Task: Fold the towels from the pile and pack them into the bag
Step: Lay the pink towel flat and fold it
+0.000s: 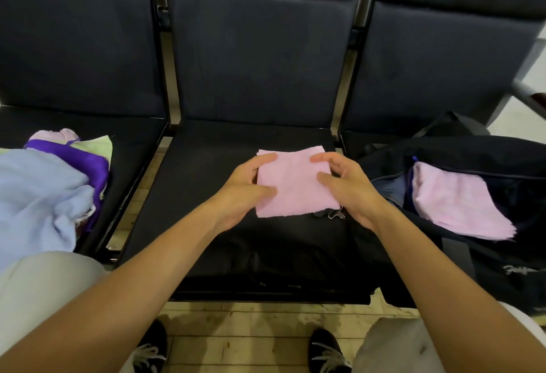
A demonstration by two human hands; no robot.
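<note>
Pile [44,192] was cut off by the left edge. Bag [472,254] ran past the right edge, its logo [515,270] blurred, unreadable. Small metal item [335,214] at pink towel's [295,186] near corner was mostly hidden.

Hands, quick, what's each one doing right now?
Left hand: closed on the folded pink terry towel, at its left edge.
Right hand: closed on the same towel's right edge.

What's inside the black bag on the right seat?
Folded pink towels lie stacked in the open black bag, with something blue-purple at their left edge. Anything beneath the stack is covered.
</note>
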